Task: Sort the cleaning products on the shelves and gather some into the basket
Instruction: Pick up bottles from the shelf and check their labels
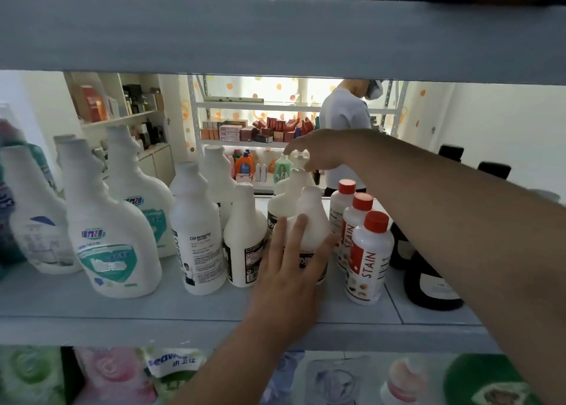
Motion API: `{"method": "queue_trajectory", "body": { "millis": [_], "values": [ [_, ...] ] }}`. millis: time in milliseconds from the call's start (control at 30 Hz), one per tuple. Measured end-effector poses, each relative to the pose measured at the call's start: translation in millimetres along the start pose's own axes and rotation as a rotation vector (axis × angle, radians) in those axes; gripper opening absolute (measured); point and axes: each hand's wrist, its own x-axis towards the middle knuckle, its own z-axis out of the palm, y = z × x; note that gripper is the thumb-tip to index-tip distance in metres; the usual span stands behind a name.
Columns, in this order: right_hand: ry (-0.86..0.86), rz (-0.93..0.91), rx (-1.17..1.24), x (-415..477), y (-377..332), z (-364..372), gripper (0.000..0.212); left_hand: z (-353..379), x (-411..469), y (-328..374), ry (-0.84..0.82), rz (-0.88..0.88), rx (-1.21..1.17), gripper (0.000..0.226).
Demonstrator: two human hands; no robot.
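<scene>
In the middle of the frame the left hand (291, 260) lies flat against the front white bottle (312, 208). Its fingers are straight and slightly spread over the black label, which carries white characters too covered to read. This bottle stands on the grey shelf (122, 306), which runs across the lower half of the frame.

Above it, right of centre, the right hand (321, 151) reaches to the back of the row. Its fingers are bent down over the neck of a rear white bottle (291, 187), and I cannot tell whether they grip it or only touch it.

Just left of the left hand is a capless white bottle (243, 236) with a black label and a barcode. Beside that stands a taller one printed "Oil enemy" (196, 239).

Further left stand teal-labelled bottles (107, 220) with a blue mark ending in "20"; the rest is blurred.

Right of centre, three red-capped bottles (372, 251) line up front to back. The two nearest read "STAIN" in red, running up the side. Dark bottles (428, 285) stand at the right edge.

Along the bottom of the frame, a lower shelf holds a pouch (173, 363) that reads "seaw…" in blue.
</scene>
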Motion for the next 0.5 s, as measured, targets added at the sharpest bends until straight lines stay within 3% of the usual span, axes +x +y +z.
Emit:
{"method": "queue_trajectory", "body": {
  "millis": [233,500],
  "values": [
    [-0.049,0.145,0.146,25,5,13,0.052,0,-2,-1,0.013,-0.009,-0.018,0.071],
    [0.156,0.196,0.055,-1,-6,6,0.044,4,-1,-4,-0.016,-0.02,-0.002,0.085]
  ]
}}
